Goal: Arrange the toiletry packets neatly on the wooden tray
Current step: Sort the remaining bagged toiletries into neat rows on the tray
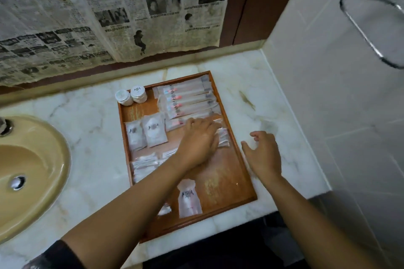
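Observation:
A wooden tray [227, 177] lies on the marble counter. Several long clear toothbrush packets [188, 98] are stacked in its far right part. Two round white soaps [131, 95] stand at the far left corner. Two small white sachets [145, 132] lie in the middle left, flat clear packets [145, 165] lie below them, and one white pouch [189, 200] lies near the front edge. My left hand [197, 141] reaches across the tray and rests, fingers fairly straight, on small clear packets [224, 136] by the right rim. My right hand [263, 154] hovers over the counter just right of the tray, fingers loosely curled, holding nothing.
A beige sink basin [28, 172] with a metal drain sits to the left. The marble counter [258, 102] runs right to a tiled wall carrying a chrome rail [363, 30]. Old newspaper [105, 6] hangs on the wall behind.

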Demonstrator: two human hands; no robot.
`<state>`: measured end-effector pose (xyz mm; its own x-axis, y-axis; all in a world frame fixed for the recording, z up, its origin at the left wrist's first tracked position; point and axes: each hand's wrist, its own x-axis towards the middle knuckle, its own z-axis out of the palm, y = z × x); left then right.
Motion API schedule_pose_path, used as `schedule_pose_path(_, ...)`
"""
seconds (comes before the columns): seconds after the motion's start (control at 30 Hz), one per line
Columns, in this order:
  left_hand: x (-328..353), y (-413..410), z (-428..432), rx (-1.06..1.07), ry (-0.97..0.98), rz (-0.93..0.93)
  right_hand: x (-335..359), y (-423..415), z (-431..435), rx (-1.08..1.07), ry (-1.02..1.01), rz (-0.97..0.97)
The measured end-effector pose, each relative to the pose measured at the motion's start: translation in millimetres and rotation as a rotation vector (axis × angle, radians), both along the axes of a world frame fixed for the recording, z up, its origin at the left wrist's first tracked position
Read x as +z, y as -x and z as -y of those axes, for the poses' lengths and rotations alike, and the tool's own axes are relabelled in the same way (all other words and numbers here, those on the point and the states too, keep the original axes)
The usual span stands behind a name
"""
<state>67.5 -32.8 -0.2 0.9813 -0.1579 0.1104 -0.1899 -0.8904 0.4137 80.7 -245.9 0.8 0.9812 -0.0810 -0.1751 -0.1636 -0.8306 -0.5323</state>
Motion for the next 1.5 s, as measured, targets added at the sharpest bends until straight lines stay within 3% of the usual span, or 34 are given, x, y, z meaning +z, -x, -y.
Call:
schedule_pose_path(0.2, -30, -70, 87, -0.38, -0.142, -0.13, -12, 13, 40, -0.211, 0.025, -0.234)
schedule_pose_path(0.4, -33, -119, 118, -0.651, -0.288, -0.073, -24, 13, 50, -0.145, 0.114, -0.23)
schedule_pose_path(0.6, -24, -124, 107, -0.752, -0.393, -0.06, -21, 11, 63, -0.15, -0.079, -0.343)
schedule_pose_path(0.8, 0, -94, 69, -0.635, -0.188, 0.047, 4, 5, 81, -0.114, -0.26, -0.361)
schedule_pose_path(1.03, 14, -12, 12, -0.364, 0.031, 0.185, 21, -8, 60, 0.195, -0.409, -0.395)
schedule_pose_path(1.23, -7, 70, -36, -0.091, 0.138, 0.053, 16, -9, 22, 0.534, -0.346, -0.346)
schedule_pose_path(1.5, -10, 138, -39, 0.309, 0.168, -0.073, 3, -3, -1, 0.771, -0.241, -0.205)
